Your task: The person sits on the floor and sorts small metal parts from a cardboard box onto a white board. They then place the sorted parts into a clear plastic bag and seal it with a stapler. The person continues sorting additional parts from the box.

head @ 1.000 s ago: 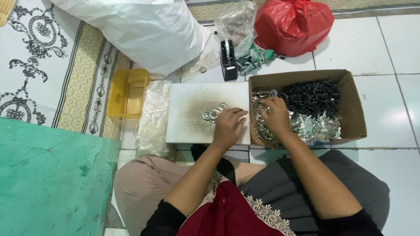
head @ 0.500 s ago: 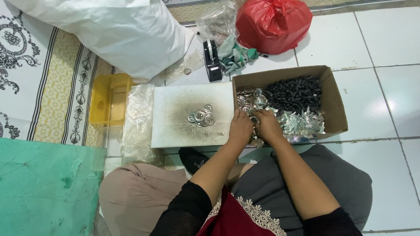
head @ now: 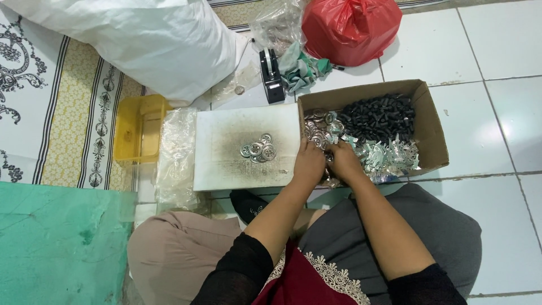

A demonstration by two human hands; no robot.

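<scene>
A person sits on the tiled floor [head: 497,130], seen from above. Nearest, the left hand [head: 309,161] and right hand [head: 342,162] meet, knuckles up, at the near left corner of an open cardboard box [head: 429,121]. Both curl down into silver metal rings [head: 319,125]; whether either grips one I cannot tell. This looks like the picking-up step; the next move probably calls for pinching a few small rings cleanly.

At nine o'clock from the hands lies one white board [head: 231,149] bearing one small cluster of finished rings [head: 258,149], about seven. The box holds three heaps: rings, black caps [head: 377,116], silvery strips [head: 389,155].

Farther off: one yellow tub [head: 138,135], one tape dispenser [head: 271,73], one red bag [head: 350,28], one white sack [head: 141,39].
</scene>
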